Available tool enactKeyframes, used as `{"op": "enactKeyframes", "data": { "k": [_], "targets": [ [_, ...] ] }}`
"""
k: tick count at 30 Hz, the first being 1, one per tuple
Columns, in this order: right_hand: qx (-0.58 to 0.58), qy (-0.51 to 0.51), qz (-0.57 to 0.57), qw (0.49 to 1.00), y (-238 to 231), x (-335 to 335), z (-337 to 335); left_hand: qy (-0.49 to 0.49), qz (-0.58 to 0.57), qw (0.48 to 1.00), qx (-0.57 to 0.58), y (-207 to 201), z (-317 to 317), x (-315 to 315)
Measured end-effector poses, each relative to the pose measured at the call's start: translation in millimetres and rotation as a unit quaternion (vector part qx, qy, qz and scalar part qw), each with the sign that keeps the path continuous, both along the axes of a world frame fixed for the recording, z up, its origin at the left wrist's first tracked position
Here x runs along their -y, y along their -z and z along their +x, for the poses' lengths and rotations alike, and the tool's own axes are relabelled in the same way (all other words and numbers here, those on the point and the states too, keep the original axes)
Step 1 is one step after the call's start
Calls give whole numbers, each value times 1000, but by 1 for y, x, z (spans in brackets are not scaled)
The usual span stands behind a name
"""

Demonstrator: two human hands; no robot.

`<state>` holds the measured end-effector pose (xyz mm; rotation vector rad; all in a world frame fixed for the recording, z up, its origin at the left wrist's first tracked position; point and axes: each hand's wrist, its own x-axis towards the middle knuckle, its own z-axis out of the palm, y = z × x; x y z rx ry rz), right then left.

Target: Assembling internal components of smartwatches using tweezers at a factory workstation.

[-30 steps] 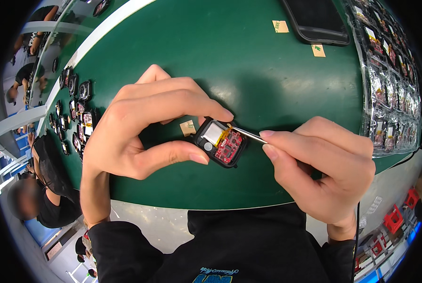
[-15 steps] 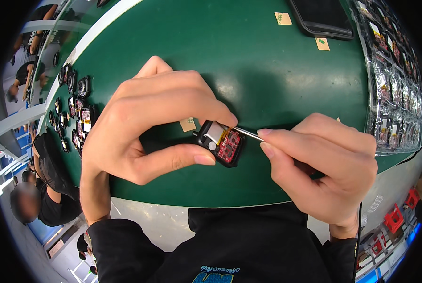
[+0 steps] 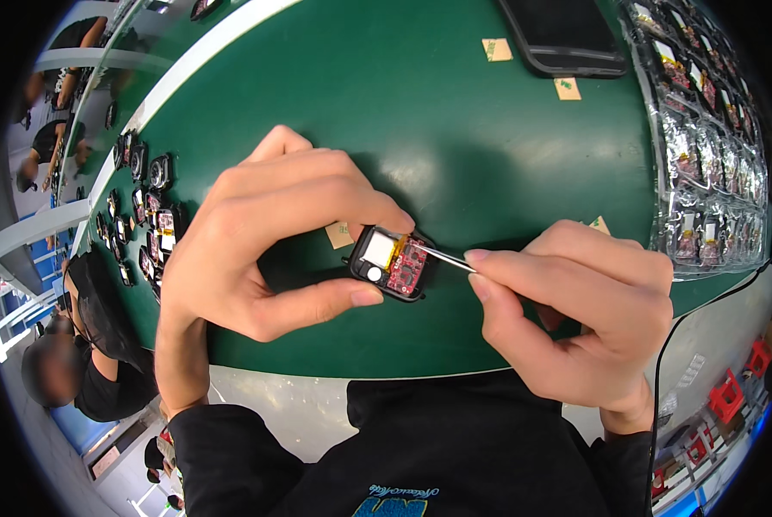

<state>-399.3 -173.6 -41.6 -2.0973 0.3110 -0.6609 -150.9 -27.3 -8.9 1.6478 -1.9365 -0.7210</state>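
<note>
Between the thumb and index finger of my left hand [image 3: 274,233] is a small black device housing [image 3: 357,266], its inside facing up. It holds a red circuit board [image 3: 408,269], a silver-white battery cell [image 3: 378,248], yellow tape beside the cell and a round white part [image 3: 374,273]. My right hand [image 3: 584,310] pinches thin metal tweezers [image 3: 448,258]. Their tip lies over the upper right part of the red board; whether it touches cannot be made out.
Several similar opened devices [image 3: 163,226] lie at the table's left side. Clear plastic trays of boards [image 3: 705,198] stand at the right. A black phone [image 3: 567,39] and small tan stickers [image 3: 496,49] lie on the green table [image 3: 386,95]. Another person [image 3: 54,370] sits at far left.
The tweezer tip has gone from the housing's upper edge by my left index finger onto the red board. The housing is tilted flatter toward me. The whole view has shifted slightly.
</note>
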Motion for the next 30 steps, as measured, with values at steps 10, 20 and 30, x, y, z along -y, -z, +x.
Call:
{"op": "enactKeyframes", "data": {
  "k": [10,20,30],
  "targets": [
    [76,24,71,994,-5,2,-11,-10,-43,996,82,-6,-19,6],
    [68,-65,127,988,6,2,-21,-89,-124,988,8,-45,12,106],
    [78,-50,128,987,4,-4,-12,119,-98,978,140,-51,7,337]
  ]
}}
